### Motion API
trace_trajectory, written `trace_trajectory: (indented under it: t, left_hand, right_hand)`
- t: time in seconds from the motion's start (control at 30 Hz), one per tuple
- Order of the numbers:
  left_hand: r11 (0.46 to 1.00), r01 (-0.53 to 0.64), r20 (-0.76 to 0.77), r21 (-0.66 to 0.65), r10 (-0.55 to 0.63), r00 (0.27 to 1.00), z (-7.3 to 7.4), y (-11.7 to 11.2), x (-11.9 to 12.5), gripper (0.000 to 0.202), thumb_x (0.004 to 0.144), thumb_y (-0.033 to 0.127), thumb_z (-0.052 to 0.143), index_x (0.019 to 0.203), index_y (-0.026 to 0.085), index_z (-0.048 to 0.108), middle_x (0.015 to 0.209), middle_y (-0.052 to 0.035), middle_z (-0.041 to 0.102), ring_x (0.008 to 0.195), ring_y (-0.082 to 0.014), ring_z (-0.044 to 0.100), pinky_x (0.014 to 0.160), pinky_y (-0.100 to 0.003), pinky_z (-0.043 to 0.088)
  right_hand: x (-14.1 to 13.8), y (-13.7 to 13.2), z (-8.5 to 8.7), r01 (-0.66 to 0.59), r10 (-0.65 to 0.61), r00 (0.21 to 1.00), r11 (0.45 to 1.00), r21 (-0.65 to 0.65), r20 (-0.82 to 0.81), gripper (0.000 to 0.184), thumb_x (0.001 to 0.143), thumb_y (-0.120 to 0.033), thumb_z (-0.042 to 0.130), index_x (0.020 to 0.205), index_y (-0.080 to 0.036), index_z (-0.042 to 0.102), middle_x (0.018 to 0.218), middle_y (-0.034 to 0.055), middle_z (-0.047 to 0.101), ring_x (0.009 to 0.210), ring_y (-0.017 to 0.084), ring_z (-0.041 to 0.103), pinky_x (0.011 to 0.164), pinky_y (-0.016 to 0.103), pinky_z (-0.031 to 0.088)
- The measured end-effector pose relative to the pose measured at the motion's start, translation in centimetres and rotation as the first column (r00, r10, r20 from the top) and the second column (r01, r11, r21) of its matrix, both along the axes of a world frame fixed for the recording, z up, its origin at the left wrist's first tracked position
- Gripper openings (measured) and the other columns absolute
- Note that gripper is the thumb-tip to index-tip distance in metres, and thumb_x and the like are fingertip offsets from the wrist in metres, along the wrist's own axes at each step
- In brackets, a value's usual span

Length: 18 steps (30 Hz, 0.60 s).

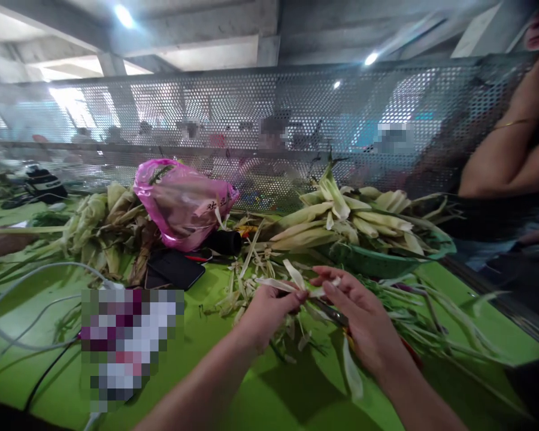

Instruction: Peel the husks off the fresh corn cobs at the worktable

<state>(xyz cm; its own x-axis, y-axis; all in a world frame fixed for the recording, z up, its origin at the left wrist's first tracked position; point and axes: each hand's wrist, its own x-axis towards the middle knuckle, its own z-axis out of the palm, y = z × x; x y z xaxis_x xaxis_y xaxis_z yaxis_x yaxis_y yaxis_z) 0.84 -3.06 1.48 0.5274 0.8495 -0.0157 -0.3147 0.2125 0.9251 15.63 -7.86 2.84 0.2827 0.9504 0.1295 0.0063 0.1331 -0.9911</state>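
Note:
My left hand and my right hand meet over the green table. Both pinch a pale strip of husk between their fingertips. My right hand also holds scissors, with a long pale leaf hanging below it. Loose husk scraps lie just beyond my hands. A green basket piled with pale husked stalks stands behind my right hand.
A pink plastic bag and a heap of husks lie at the back left, with a black phone and white cables nearer. A perforated metal screen bounds the far side. Another person's arm is at right.

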Motion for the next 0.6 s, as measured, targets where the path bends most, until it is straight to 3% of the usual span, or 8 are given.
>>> trace_trajectory:
  t: [0.13,0.4,0.5,0.6]
  left_hand:
    - [0.997,-0.041,0.063,-0.061,0.045,0.997,-0.04,0.27,-0.04,0.042,0.059,0.047,0.082,0.072,0.011,0.064,0.065,0.0002,0.055,0.06,-0.0076,0.045,0.06,-0.021,0.034]
    - [0.995,0.065,-0.028,-0.071,-0.067,0.997,-0.27,0.01,-0.26,0.039,0.056,0.042,0.084,0.071,0.011,0.064,0.063,0.0002,0.057,0.059,-0.0084,0.048,0.061,-0.023,0.036]
    - [0.99,0.048,-0.005,-0.135,-0.049,0.999,-0.44,0.11,-0.3,0.039,0.055,0.04,0.085,0.07,0.011,0.064,0.064,-0.0016,0.06,0.059,-0.01,0.052,0.061,-0.024,0.038]
    - [0.976,-0.025,0.072,-0.216,0.042,0.997,-0.42,0.19,-0.24,0.039,0.054,0.039,0.086,0.071,0.012,0.063,0.065,-0.0017,0.06,0.06,-0.0105,0.053,0.061,-0.023,0.04]
  right_hand:
    - [0.0,-0.12,-0.29,-0.057,0.057,0.998,0.995,-0.084,0.002,0.032,0.075,-0.047,0.075,0.085,-0.018,0.066,0.081,0.0038,0.066,0.072,0.018,0.06,0.068,0.029,0.048]
    - [0.2,0.04,-0.44,0.038,-0.041,0.96,0.999,0.017,0.276,0.025,0.078,-0.042,0.068,0.077,-0.017,0.064,0.072,0.0015,0.061,0.07,0.016,0.053,0.066,0.026,0.043]
    - [0.31,0.25,-0.6,0.022,-0.016,0.966,1.0,-0.018,0.26,0.027,0.079,-0.044,0.067,0.079,-0.017,0.063,0.074,0.0028,0.061,0.071,0.017,0.054,0.065,0.027,0.044]
    - [0.31,0.23,-0.7,-0.022,0.029,0.985,0.999,-0.042,0.168,0.03,0.083,-0.048,0.064,0.089,-0.018,0.062,0.082,0.0045,0.063,0.078,0.02,0.058,0.07,0.028,0.046]
